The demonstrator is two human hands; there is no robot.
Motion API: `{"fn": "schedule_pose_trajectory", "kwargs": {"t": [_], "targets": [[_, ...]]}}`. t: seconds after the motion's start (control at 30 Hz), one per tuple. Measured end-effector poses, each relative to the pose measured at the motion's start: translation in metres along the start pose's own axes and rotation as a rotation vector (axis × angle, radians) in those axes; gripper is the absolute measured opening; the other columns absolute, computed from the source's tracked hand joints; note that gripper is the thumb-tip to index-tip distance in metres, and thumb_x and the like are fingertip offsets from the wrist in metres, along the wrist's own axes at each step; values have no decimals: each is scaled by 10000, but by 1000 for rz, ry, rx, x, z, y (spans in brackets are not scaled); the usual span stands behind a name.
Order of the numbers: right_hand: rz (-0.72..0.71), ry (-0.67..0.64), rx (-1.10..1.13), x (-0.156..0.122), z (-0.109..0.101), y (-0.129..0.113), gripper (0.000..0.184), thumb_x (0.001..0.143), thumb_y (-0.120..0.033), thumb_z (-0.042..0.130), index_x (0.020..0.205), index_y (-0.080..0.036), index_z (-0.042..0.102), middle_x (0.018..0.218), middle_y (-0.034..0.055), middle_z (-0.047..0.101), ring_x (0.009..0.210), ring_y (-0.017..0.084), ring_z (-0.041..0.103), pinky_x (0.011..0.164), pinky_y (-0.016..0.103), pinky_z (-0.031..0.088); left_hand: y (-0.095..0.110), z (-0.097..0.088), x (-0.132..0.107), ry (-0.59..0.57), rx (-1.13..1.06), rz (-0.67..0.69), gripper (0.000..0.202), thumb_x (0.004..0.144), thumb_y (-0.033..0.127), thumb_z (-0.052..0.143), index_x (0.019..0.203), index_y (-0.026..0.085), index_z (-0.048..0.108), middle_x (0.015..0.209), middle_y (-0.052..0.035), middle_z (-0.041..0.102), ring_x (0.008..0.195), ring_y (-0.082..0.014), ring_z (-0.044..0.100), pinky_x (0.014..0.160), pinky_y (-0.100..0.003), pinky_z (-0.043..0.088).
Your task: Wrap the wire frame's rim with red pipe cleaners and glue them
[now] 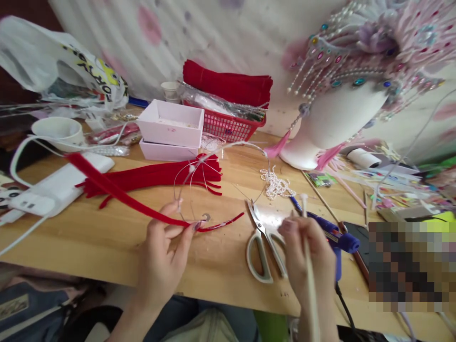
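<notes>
My left hand (166,242) is closed, pinching a long red velvet strip (137,204) between thumb and fingers. The strip rises to the upper left; its short right end looks thin and shiny and points toward the scissors (261,237). Just past these fingers stands a thin wire hoop (245,143) with several white wires fanning from a knot. My right hand (309,249) is closed around a long whitish stick (309,275), held nearly upright. Scissors with grey-white handles lie spread beside it, partly covered by that hand. Behind it lies a blue glue gun (333,232).
Red strips (160,176) lie stacked behind, near white boxes (171,123) and a red basket (231,127). Left are a power strip (67,190) and cup (59,133). A white head form (342,118) wears a beaded headdress (370,57). Pearl strings (276,184) sit mid-table.
</notes>
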State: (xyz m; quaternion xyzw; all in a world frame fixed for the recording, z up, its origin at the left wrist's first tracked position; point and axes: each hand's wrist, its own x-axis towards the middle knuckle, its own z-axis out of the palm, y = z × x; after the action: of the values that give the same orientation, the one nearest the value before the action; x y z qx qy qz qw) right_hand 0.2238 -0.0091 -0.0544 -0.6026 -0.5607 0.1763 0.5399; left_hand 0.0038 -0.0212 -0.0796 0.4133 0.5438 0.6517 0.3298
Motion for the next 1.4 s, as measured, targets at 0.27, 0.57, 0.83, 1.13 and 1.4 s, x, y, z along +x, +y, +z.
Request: {"fn": "schedule_pose_trajectory", "kwargs": {"t": [0.27, 0.57, 0.83, 1.13, 1.4], "targets": [[102, -156, 178, -24, -12, -14, 445, 964, -605, 540, 818, -259, 778, 724, 44, 716, 666, 199, 654, 616, 318, 491, -20, -17, -1, -155, 328, 169, 420, 792, 232, 815, 1185, 301, 685, 1071, -50, 819, 926, -264, 793, 875, -299, 602], [160, -325, 54, -20, 11, -7, 244, 984, -426, 584, 1053, -246, 734, 696, 4, 662, 605, 153, 606, 555, 262, 441, -21, -16, 0, -169, 450, 298, 363, 868, 235, 748, 1218, 238, 652, 1115, -85, 808, 927, -258, 796, 839, -288, 623], [232, -352, 104, -25, 19, -6, 174, 971, -361, 609, 1066, -219, 641, 624, -25, 636, 496, 107, 539, 472, 205, 384, -27, -17, 3, -179, 595, 478, 307, 961, 294, 634, 1251, 206, 580, 1079, -109, 809, 749, -239, 805, 654, -293, 667], [300, -339, 119, -31, 18, -9, 202, 952, -395, 621, 1021, -210, 664, 610, -13, 660, 509, 118, 571, 503, 212, 435, -26, -15, 3, -183, 564, 431, 325, 962, 297, 637, 1257, 189, 554, 1007, -105, 819, 697, -228, 802, 632, -270, 670], [380, -255, 229, -28, 25, -13, 215, 910, -410, 669, 956, -200, 666, 563, -12, 670, 452, 103, 559, 431, 180, 414, -21, -14, 4, -168, 583, 461, 315, 972, 340, 616, 1233, 171, 563, 1055, -145, 810, 685, -242, 801, 616, -276, 669]]}}
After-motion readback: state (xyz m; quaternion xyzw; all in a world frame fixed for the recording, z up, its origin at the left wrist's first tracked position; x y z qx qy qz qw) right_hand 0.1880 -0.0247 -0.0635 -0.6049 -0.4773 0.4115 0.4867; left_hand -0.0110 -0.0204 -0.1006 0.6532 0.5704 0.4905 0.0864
